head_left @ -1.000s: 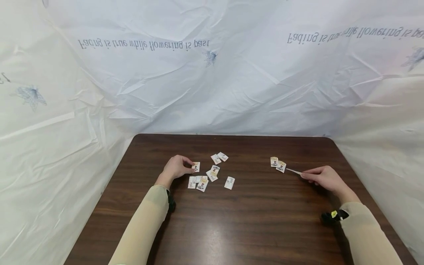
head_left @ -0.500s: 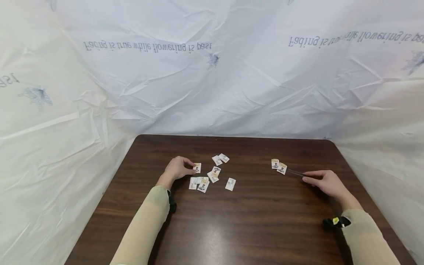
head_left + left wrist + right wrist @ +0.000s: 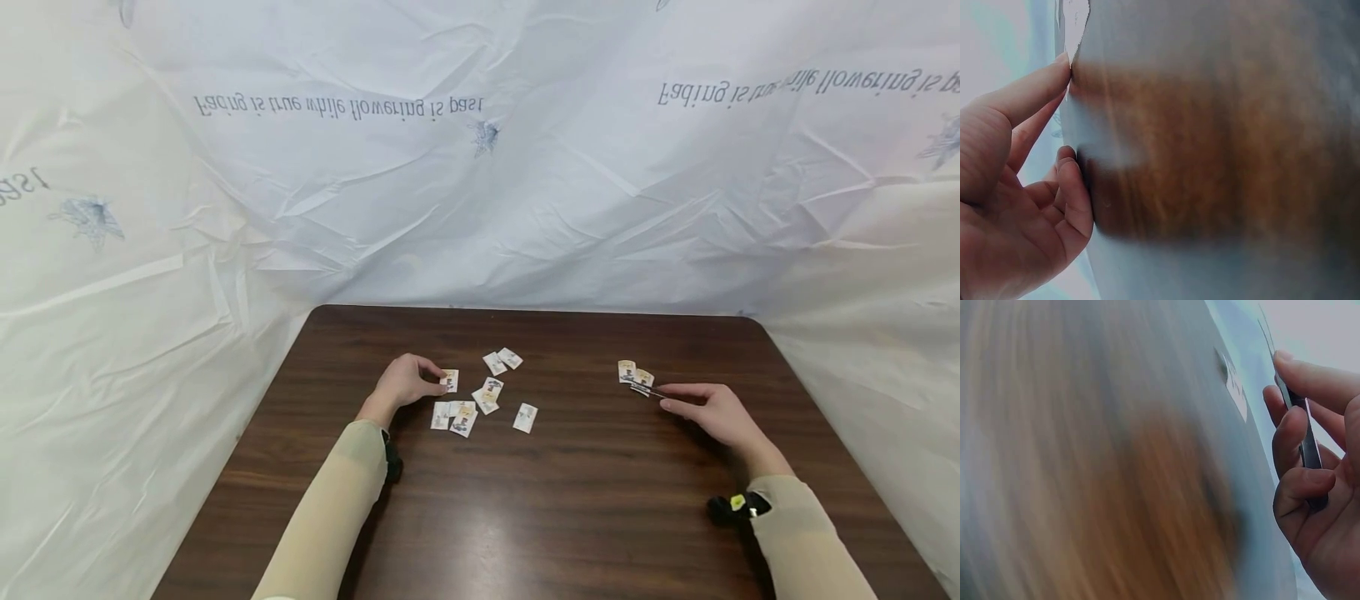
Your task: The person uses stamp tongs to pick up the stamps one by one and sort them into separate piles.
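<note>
My left hand (image 3: 405,383), at the left of the table, holds the left edge of a small printed paper card (image 3: 452,381) between thumb and forefinger. In the left wrist view, thumb and finger meet at a corner of the white paper (image 3: 1075,25). At the right, my right hand (image 3: 708,412) grips a pair of dark tweezers (image 3: 1311,440) with their thin tips pointing away from the palm. In the head view the tweezers' tips lie over the nearer of two overlapping printed cards (image 3: 627,372). Whether the tips touch that card I cannot tell.
Several similar cards (image 3: 463,422) lie in small overlapping groups near my left hand, with a single card (image 3: 525,417) to their right. The dark wooden table (image 3: 570,500) has a far edge against a white printed sheet (image 3: 525,217) that hangs behind and at both sides.
My right hand has moved left with the tweezers, bringing their tips over the cards on the right. The left hand stays at its card. The view has shifted slightly.
</note>
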Available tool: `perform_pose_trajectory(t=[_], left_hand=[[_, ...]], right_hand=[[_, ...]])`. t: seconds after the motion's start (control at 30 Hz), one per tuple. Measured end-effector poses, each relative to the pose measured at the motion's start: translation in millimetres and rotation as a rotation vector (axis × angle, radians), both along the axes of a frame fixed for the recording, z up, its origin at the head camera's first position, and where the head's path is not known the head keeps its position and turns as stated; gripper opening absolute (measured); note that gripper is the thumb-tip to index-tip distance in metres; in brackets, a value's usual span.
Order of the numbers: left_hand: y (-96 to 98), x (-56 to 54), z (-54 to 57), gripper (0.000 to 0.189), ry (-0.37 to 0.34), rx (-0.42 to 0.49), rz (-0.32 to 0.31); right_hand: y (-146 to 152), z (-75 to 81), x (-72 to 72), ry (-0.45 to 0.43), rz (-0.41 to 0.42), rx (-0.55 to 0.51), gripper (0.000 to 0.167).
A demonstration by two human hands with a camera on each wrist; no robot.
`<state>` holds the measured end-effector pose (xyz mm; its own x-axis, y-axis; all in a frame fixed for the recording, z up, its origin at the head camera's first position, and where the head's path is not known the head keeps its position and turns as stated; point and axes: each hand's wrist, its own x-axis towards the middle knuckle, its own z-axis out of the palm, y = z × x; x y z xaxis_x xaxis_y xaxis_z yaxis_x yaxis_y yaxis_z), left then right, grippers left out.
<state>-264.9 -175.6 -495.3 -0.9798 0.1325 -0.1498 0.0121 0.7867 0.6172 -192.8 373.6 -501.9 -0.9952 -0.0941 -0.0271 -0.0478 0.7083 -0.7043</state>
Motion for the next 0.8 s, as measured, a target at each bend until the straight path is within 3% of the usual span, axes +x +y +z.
perform_pose_trajectory(t=[0.33,0.8], left_hand=[[-0.3,-0.3,-5.1,0.019,0.02,0.015,0.011],[-1.6,-3.6,-3.5,0.02,0.006,0.031,-0.007]], right_hand=[[-42,-7.9,-6.5,-0.015,0.054,-0.124,0.048],[-107,-8.9,-24.0,0.047,0.206,-0.123,0.036]])
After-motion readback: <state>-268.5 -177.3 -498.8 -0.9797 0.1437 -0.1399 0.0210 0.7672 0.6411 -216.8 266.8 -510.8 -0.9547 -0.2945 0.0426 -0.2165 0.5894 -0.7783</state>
